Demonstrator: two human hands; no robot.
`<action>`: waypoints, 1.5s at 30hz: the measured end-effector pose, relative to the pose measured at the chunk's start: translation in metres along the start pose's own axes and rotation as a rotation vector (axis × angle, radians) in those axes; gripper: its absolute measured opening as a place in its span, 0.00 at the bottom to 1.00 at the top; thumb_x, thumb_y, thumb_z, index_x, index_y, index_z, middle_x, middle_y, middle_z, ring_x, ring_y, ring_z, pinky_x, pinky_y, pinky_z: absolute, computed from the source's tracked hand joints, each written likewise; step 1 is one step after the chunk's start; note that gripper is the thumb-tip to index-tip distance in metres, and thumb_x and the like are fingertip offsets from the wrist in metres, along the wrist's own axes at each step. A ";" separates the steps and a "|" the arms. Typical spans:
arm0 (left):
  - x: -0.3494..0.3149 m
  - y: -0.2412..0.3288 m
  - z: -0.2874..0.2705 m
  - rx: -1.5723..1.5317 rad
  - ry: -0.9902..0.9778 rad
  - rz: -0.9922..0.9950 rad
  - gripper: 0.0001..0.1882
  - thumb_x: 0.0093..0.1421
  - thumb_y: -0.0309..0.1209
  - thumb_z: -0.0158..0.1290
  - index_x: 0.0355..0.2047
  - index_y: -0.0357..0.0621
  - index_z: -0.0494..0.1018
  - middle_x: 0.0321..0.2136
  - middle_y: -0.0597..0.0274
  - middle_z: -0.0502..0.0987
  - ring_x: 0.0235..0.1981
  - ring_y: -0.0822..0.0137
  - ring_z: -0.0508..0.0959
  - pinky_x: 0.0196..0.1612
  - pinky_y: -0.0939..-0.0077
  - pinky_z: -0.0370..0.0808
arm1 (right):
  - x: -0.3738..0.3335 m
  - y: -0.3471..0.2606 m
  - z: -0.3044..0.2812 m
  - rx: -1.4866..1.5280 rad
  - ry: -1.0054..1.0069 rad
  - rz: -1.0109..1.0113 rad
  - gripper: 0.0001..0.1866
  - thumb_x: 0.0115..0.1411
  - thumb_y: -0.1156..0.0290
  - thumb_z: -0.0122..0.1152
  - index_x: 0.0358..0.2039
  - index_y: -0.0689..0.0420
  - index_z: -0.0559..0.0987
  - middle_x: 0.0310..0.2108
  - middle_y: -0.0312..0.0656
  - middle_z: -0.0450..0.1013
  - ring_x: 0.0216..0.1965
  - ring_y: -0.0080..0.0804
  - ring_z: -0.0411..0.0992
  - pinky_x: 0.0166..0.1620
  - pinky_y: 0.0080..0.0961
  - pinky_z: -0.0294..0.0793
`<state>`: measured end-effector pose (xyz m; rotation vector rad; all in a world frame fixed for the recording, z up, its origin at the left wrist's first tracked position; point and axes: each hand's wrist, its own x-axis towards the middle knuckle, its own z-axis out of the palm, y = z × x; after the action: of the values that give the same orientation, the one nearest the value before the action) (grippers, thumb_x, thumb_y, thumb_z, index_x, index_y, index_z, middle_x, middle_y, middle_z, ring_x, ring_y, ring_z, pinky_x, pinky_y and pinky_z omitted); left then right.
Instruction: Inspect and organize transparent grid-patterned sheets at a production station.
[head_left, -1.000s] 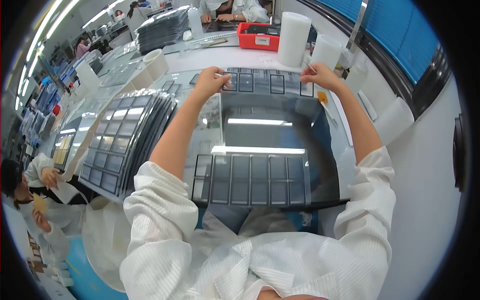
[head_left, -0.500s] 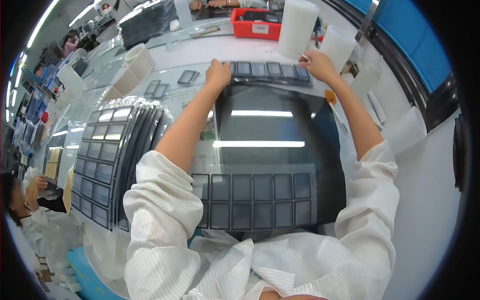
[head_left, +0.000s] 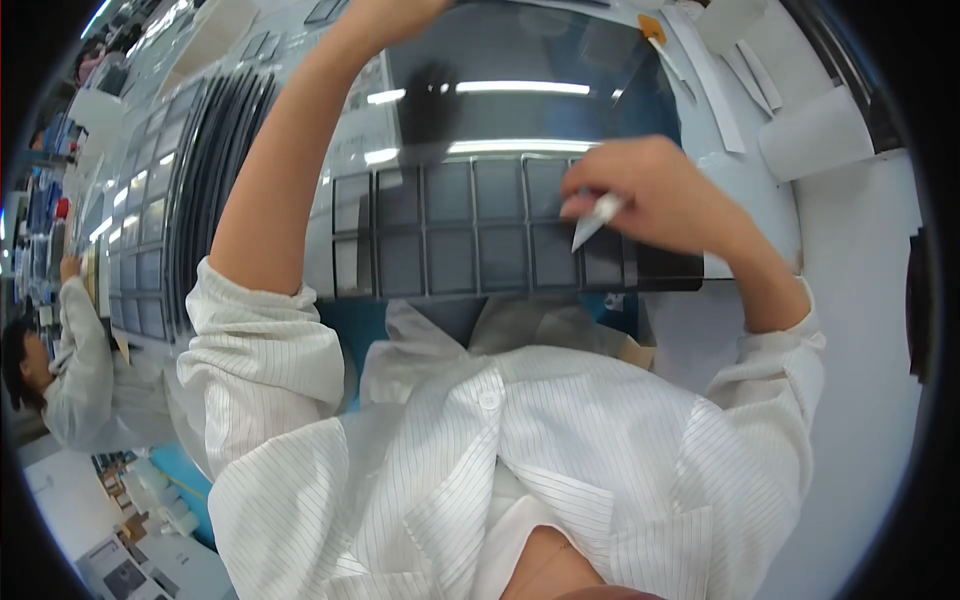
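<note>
My right hand (head_left: 655, 190) is closed around a small knife (head_left: 598, 220) with a pale, pointed blade. Its tip points down over the right part of a sheet of grey rectangular panels (head_left: 450, 190) with dark borders, set in two rows. Whether the tip touches the sheet I cannot tell. Under the sheet lies a large dark, glossy board (head_left: 520, 50) that reflects the ceiling lights. My left hand (head_left: 395, 15) reaches to the far side, at the board's upper left; the top edge of the picture cuts off its fingers.
To the left stands a leaning stack of similar panel sheets (head_left: 150, 200). Small loose panels (head_left: 262, 45) lie beyond it. On the right are a white roll (head_left: 818, 132), white strips (head_left: 715, 95) and an orange object (head_left: 652, 28). A co-worker (head_left: 70, 370) sits at far left.
My right hand has come from the row of panels at the far side down to the near sheet, carrying the knife. The view has tilted downward; my left hand stays at the far side.
</note>
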<state>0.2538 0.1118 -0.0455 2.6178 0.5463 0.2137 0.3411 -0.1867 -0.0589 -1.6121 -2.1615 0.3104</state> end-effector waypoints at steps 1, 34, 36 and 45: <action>-0.036 0.025 -0.007 0.181 -0.095 0.003 0.21 0.61 0.35 0.43 0.53 0.41 0.65 0.51 0.39 0.68 0.54 0.47 0.67 0.52 0.60 0.69 | -0.004 -0.019 0.008 -0.032 -0.035 -0.035 0.14 0.50 0.63 0.66 0.33 0.58 0.76 0.23 0.41 0.71 0.23 0.35 0.72 0.26 0.26 0.69; -0.323 0.008 0.056 -1.192 0.234 -0.438 0.37 0.56 0.25 0.54 0.63 0.43 0.50 0.23 0.58 0.78 0.18 0.78 0.74 0.22 0.89 0.70 | 0.006 -0.073 0.032 0.188 0.043 0.245 0.11 0.57 0.70 0.58 0.39 0.61 0.77 0.27 0.37 0.66 0.26 0.23 0.66 0.24 0.22 0.64; -0.326 0.012 0.057 -1.135 0.242 -0.438 0.36 0.56 0.26 0.54 0.63 0.43 0.52 0.23 0.60 0.78 0.19 0.79 0.74 0.24 0.88 0.70 | 0.009 -0.063 0.031 0.231 0.043 0.181 0.12 0.63 0.69 0.50 0.41 0.63 0.77 0.29 0.38 0.66 0.27 0.20 0.64 0.25 0.20 0.63; -0.333 0.002 0.053 -1.167 0.219 -0.417 0.31 0.57 0.25 0.51 0.61 0.43 0.57 0.23 0.61 0.77 0.18 0.79 0.73 0.24 0.88 0.71 | 0.052 -0.083 0.049 0.156 0.046 -0.029 0.11 0.55 0.80 0.59 0.40 0.59 0.79 0.26 0.36 0.66 0.24 0.21 0.65 0.26 0.13 0.64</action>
<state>-0.0361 -0.0482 -0.1104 1.3326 0.7286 0.4990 0.2354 -0.1586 -0.0570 -1.4862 -2.0703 0.4177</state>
